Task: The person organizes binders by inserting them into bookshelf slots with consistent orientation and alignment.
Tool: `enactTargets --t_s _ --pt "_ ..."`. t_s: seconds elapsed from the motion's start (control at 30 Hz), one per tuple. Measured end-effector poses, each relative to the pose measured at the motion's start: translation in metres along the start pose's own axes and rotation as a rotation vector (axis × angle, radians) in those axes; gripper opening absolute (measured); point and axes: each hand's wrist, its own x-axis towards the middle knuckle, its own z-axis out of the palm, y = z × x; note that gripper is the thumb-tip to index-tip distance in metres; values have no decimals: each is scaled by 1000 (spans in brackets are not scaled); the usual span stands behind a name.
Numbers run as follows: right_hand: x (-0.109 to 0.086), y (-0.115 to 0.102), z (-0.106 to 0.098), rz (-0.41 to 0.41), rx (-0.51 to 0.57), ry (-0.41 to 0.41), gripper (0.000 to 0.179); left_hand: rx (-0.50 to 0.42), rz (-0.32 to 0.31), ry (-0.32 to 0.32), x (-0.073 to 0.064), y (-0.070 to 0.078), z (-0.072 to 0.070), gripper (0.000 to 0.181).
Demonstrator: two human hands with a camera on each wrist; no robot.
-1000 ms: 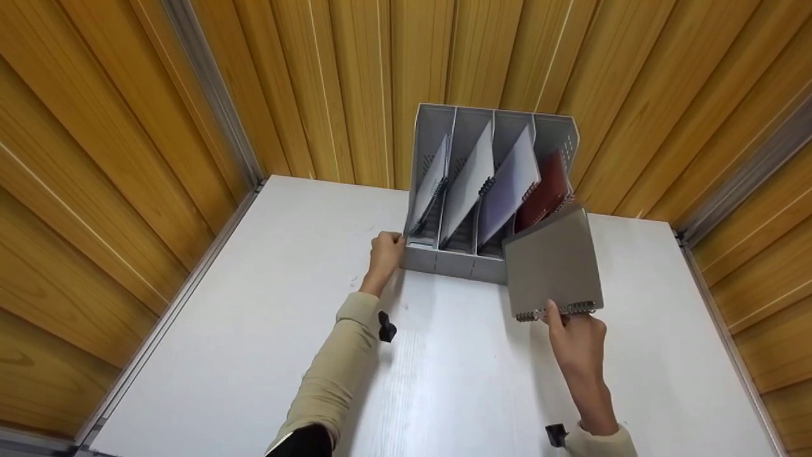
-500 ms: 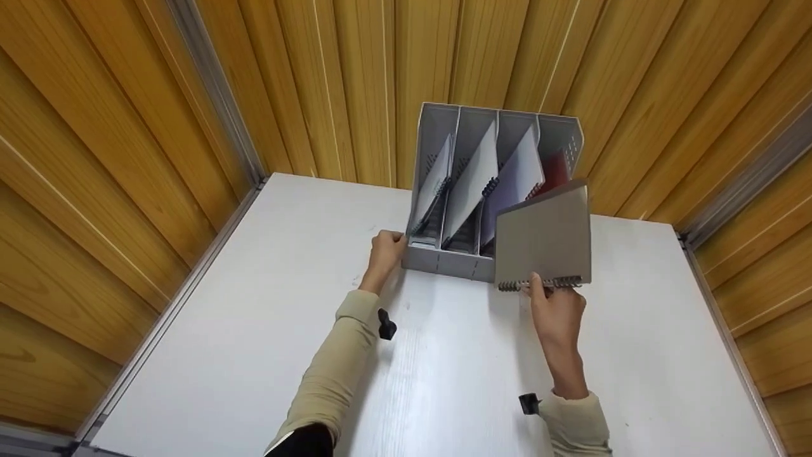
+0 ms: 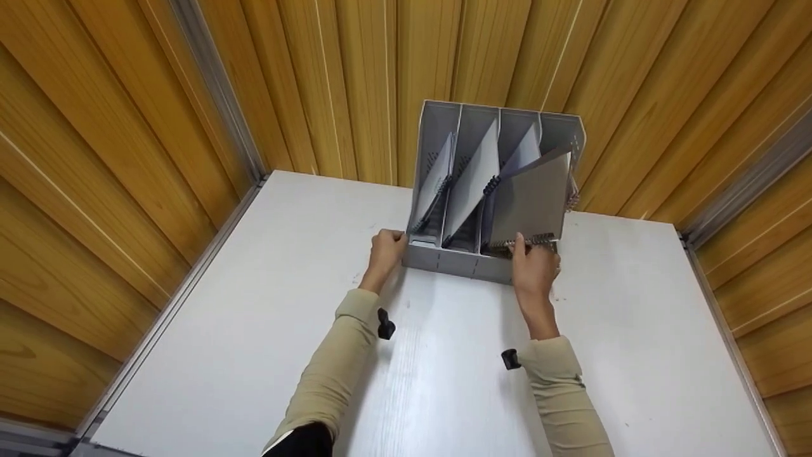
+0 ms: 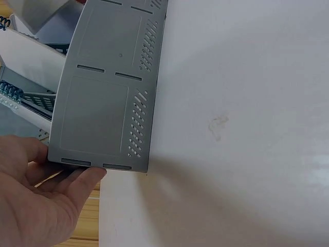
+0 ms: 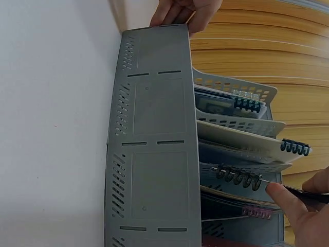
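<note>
My left hand (image 3: 385, 257) grips the front left corner of a grey desktop file holder (image 3: 457, 262); in the left wrist view its fingers and thumb pinch the end of the front panel (image 4: 97, 113). My right hand (image 3: 535, 276) pinches a grey-brown spiral notebook (image 3: 533, 197) at its coil edge. That notebook leans over the holder's right half, coil toward me. Its black coil (image 5: 239, 177) shows among the dividers in the right wrist view; how deep it sits I cannot tell. Behind it are a purple notebook (image 3: 525, 151), partly covered, and a red one, mostly hidden.
A white spiral notebook (image 3: 472, 181) leans in the second compartment, and a thinner one (image 3: 433, 184) in the leftmost. The holder stands on a white table (image 3: 266, 304), near the wood-patterned back wall (image 3: 330, 76).
My right hand has moved forward and left, carrying the grey-brown notebook from the holder's front right to over its right compartments, covering the red notebook. My left hand stays at the corner.
</note>
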Motion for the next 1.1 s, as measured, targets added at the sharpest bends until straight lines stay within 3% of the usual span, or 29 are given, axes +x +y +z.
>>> enactTargets --t_s 0.23,0.47,0.7,1.1 --pt "18 9 28 -52 -121 -7 43 23 25 -2 2 0 0 44" --pt "27 17 55 -77 -152 -72 38 25 69 17 2 0 -1 42" --pt "40 19 73 39 -156 -165 30 19 42 -1 1 -1 0 45" --pt "57 27 76 157 -65 -121 23 14 21 -2 2 0 -3 47"
